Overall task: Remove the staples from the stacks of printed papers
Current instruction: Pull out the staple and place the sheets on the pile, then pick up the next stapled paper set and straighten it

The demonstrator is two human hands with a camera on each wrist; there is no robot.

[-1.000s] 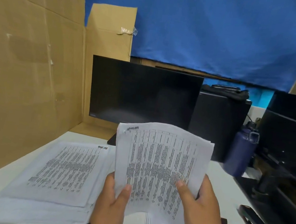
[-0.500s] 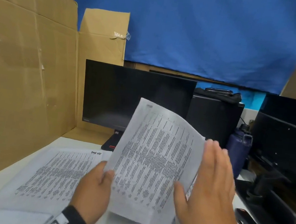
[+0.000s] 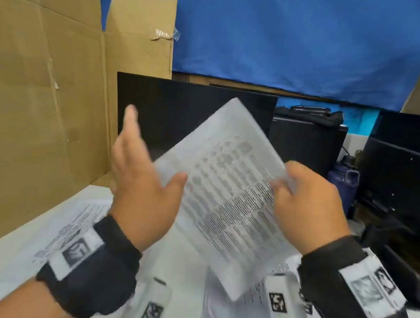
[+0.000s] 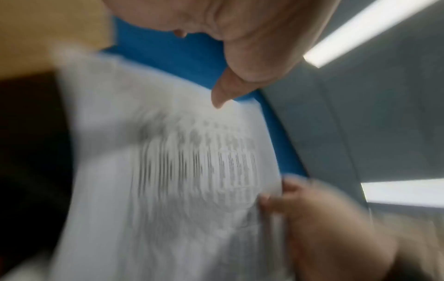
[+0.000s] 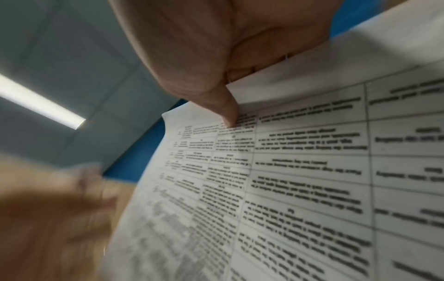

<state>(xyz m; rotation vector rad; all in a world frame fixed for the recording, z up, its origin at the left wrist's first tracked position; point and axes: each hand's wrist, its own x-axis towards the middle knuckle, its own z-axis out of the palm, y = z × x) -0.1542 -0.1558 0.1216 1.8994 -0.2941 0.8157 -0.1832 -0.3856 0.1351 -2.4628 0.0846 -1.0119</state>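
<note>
A stapled stack of printed papers (image 3: 228, 196) hangs tilted in the air above the table, one corner pointing up. My right hand (image 3: 284, 186) pinches its right edge, thumb on the printed face (image 5: 229, 117) and fingers behind. My left hand (image 3: 149, 167) is raised beside the stack's left edge with fingers straight and spread; its thumb (image 4: 220, 98) lies near or against the sheet, and motion blur hides which. The stack (image 4: 168, 171) is smeared in the left wrist view. No staple remover shows in either hand.
More printed sheets lie on the white table at left (image 3: 71, 231) and below the held stack (image 3: 231, 313). A dark monitor (image 3: 178, 106) stands behind, cardboard panels (image 3: 36, 109) on the left, a purple bottle (image 3: 342, 176) and a second monitor (image 3: 409, 174) on the right.
The stack has turned so a corner points up. My right hand went from open to pinching its right edge. My left hand let go and rose with fingers spread.
</note>
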